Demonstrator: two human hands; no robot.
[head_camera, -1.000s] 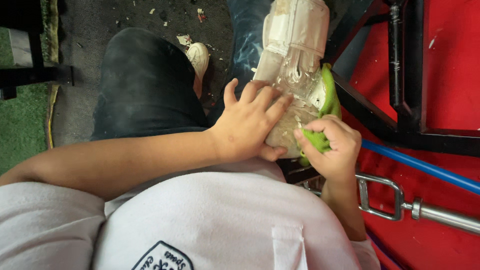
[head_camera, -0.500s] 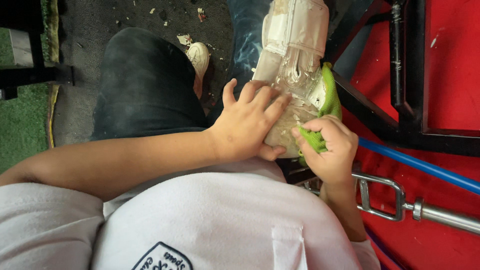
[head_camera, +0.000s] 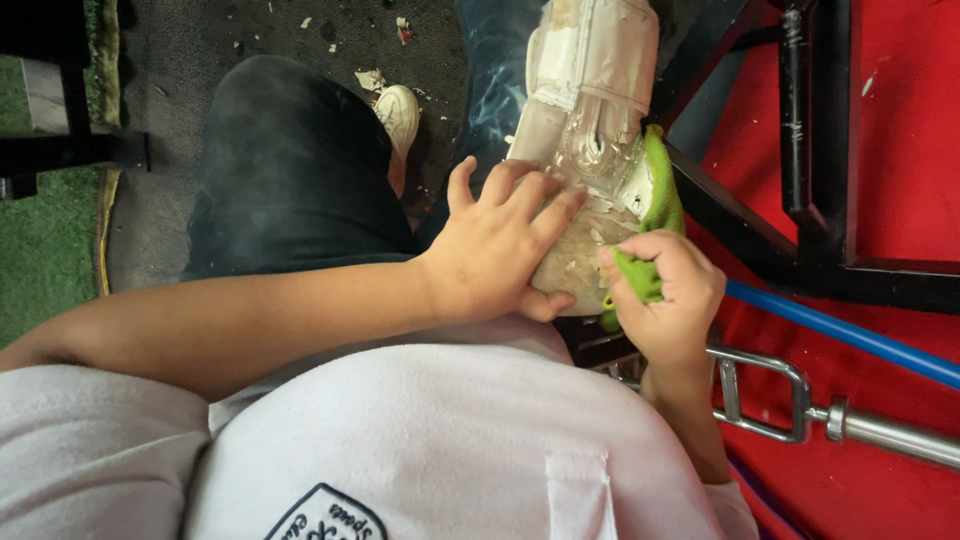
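From the head camera, looking straight down past a white shirt, the left hand lies flat and spread, fingers loose, pressing on the near end of a white padded guard whose surface is scuffed and smeared with a cloudy film. The guard runs from the person's lap up toward the top edge of the view, resting against a leg in dark jeans. The right hand is clenched around a green cloth, holding it against the guard's right edge; more of the cloth shows as a green strip up along that side. No container shows in this view. Just right of the guard stands a black metal frame over a red surface, leaving the right hand only a narrow gap. A blue tube crosses below the frame, and a steel bar with a loop lies near the right wrist. On the left, the dark floor, littered with scraps, gives more open room, bordered by green turf. A white shoe sits beyond the knee.
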